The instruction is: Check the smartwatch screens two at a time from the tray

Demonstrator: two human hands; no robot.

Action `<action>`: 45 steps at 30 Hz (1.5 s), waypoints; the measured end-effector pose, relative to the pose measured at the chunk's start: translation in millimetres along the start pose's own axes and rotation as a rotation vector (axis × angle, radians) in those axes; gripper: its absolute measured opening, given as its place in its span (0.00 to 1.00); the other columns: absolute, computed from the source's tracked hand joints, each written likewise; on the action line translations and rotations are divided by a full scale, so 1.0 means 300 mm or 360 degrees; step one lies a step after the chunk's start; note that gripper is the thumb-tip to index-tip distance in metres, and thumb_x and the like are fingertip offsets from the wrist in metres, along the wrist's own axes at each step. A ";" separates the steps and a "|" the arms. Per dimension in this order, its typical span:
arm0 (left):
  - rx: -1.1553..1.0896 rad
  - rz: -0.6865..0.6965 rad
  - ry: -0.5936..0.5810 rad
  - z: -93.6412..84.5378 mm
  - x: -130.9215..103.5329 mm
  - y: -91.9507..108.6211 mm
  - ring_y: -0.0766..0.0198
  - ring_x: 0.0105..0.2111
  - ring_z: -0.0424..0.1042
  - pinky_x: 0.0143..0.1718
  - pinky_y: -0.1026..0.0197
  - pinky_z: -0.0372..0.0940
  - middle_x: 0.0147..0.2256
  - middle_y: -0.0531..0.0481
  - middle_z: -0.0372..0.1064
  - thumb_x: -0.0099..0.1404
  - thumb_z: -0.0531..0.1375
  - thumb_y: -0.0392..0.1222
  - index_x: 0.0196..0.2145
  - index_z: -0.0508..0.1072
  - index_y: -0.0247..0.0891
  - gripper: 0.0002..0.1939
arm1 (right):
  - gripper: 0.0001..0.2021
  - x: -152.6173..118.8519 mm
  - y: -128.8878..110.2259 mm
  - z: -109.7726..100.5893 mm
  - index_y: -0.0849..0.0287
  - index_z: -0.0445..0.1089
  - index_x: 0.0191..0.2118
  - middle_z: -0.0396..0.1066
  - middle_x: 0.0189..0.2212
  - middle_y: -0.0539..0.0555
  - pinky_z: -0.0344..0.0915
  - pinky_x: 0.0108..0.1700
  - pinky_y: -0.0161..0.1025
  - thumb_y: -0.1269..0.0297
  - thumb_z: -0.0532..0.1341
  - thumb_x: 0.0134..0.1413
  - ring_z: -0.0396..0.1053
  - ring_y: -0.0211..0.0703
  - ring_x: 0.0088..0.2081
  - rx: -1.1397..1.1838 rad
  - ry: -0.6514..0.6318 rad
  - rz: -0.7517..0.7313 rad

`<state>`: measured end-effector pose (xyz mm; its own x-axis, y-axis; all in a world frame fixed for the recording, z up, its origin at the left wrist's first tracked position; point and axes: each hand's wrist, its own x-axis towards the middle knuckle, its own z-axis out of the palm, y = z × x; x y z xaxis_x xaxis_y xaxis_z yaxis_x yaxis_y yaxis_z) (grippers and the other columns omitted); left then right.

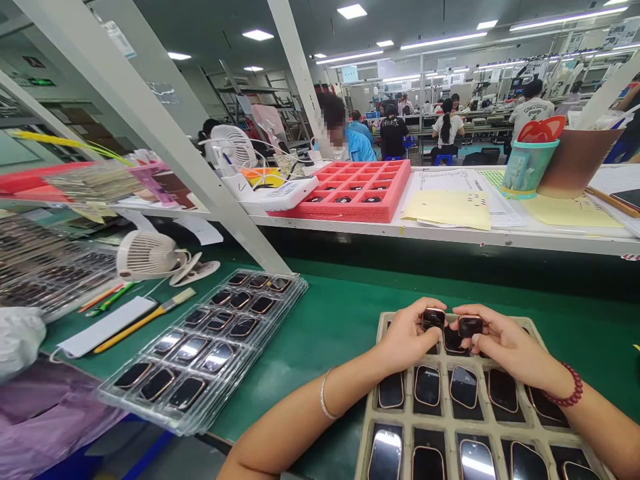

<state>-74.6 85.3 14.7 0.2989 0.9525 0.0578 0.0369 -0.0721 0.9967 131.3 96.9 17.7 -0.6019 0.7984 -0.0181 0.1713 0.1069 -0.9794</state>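
Note:
Both of my hands are over the far rows of a beige tray [407, 417] whose compartments hold several dark, gold-rimmed watch-like pieces. Between its thumb and fingers, my left hand [407, 337] grips one small dark piece [433, 319]. A similar dark piece [471, 325] is pinched in my right hand [505, 343], close beside the first. Below the fingers, another piece [454, 341] lies in its compartment, partly covered by the hands.
Stacked clear trays [250, 347] with more dark pieces lie left of centre. Beyond are a brush [145, 328], a small fan [147, 255] and a slanted white post [225, 207]. A shelf [450, 238] crosses ahead, carrying a red foam tray [385, 210] and cups. Other people sit farther back.

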 end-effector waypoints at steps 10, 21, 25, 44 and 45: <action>0.0013 -0.0032 0.0001 0.000 0.004 -0.003 0.69 0.30 0.66 0.30 0.68 0.60 0.34 0.49 0.67 0.53 0.56 0.30 0.43 0.66 0.34 0.17 | 0.16 -0.004 -0.013 0.004 0.54 0.60 0.53 0.67 0.46 0.56 0.69 0.44 0.43 0.64 0.55 0.59 0.70 0.44 0.41 -0.0001 -0.0073 -0.0025; 0.0046 -0.0038 -0.0033 -0.003 0.006 -0.017 0.69 0.29 0.65 0.28 0.67 0.60 0.33 0.49 0.67 0.54 0.55 0.31 0.42 0.66 0.34 0.16 | 0.18 0.000 -0.001 -0.004 0.54 0.59 0.54 0.68 0.44 0.57 0.69 0.39 0.40 0.68 0.54 0.58 0.71 0.42 0.37 0.0047 -0.0012 0.0012; 0.0055 -0.0083 -0.0068 -0.001 0.000 -0.004 0.72 0.26 0.64 0.26 0.69 0.57 0.35 0.50 0.68 0.52 0.56 0.29 0.45 0.64 0.35 0.20 | 0.20 0.000 -0.002 -0.003 0.54 0.60 0.54 0.69 0.44 0.57 0.69 0.40 0.41 0.67 0.57 0.55 0.71 0.45 0.39 0.0040 -0.0003 -0.0015; -0.0049 -0.0042 -0.0049 -0.009 0.012 -0.028 0.68 0.32 0.68 0.37 0.64 0.64 0.36 0.50 0.66 0.51 0.54 0.27 0.45 0.64 0.37 0.23 | 0.19 0.004 -0.007 -0.005 0.55 0.59 0.52 0.67 0.47 0.58 0.69 0.37 0.41 0.68 0.56 0.54 0.69 0.42 0.37 0.0158 0.0031 0.0040; -0.0042 -0.0035 -0.0048 -0.009 0.012 -0.031 0.68 0.33 0.68 0.37 0.64 0.64 0.36 0.50 0.66 0.51 0.55 0.27 0.46 0.65 0.37 0.23 | 0.19 0.004 -0.004 -0.006 0.54 0.58 0.53 0.67 0.47 0.58 0.68 0.38 0.41 0.68 0.56 0.54 0.69 0.42 0.37 0.0153 0.0022 0.0035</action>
<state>-76.6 90.3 5.9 0.3270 0.9444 0.0344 0.0187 -0.0429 0.9989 131.7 98.7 19.3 -0.5877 0.8082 -0.0375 0.1083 0.0326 -0.9936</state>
